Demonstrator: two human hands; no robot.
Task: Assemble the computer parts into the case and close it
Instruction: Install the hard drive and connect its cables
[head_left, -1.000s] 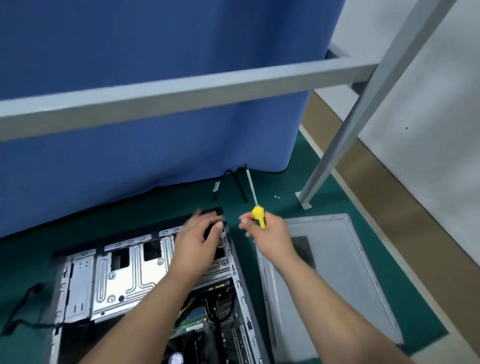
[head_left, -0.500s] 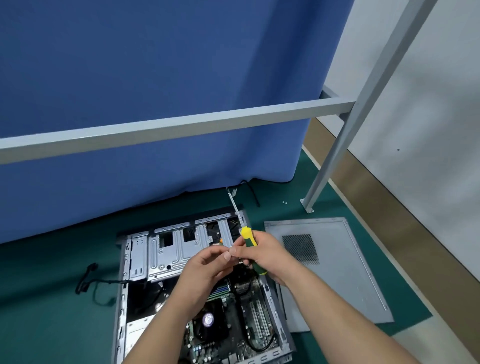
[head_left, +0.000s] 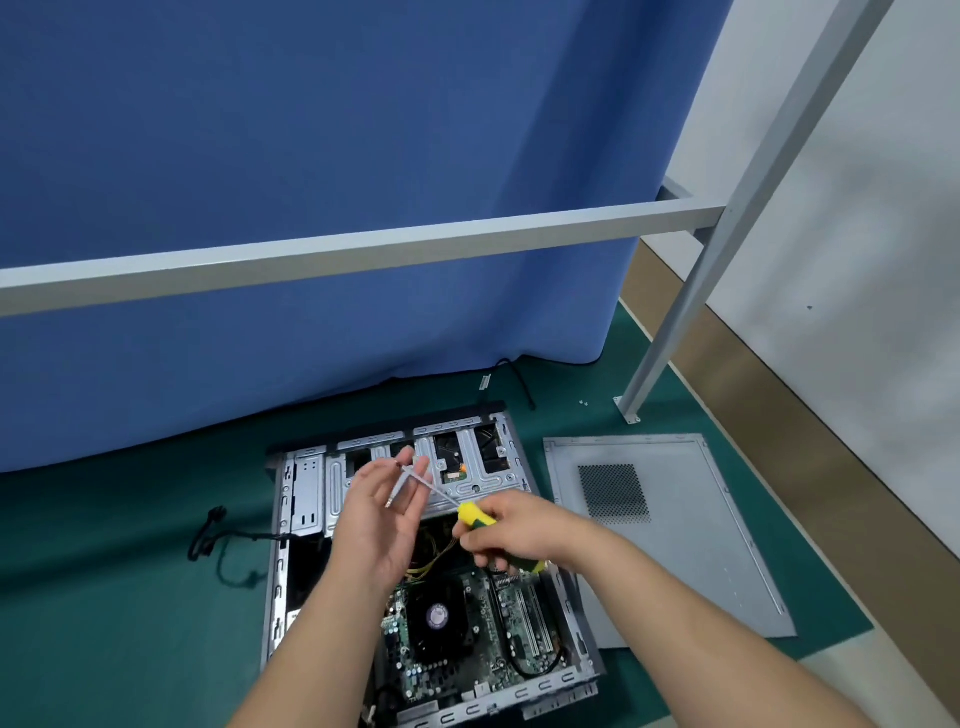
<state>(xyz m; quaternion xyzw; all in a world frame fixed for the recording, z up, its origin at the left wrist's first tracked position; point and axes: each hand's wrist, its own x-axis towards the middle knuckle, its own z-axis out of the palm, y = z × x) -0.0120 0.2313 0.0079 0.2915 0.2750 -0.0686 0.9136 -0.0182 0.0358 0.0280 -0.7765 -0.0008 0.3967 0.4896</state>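
Head view: right hand grips the yellow-green screwdriver.
Left hand: fingers spread, shaft across them.
Open computer case: beneath both hands.
Side panel: right of right hand.

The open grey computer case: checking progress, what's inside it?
Inside the open grey metal computer case: green motherboard, black round CPU fan, silver drive cage. Both forearms cover parts of the inside.

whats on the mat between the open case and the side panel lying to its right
Nothing: in the head view only a narrow strip of bare green mat separates the open case from the side panel.
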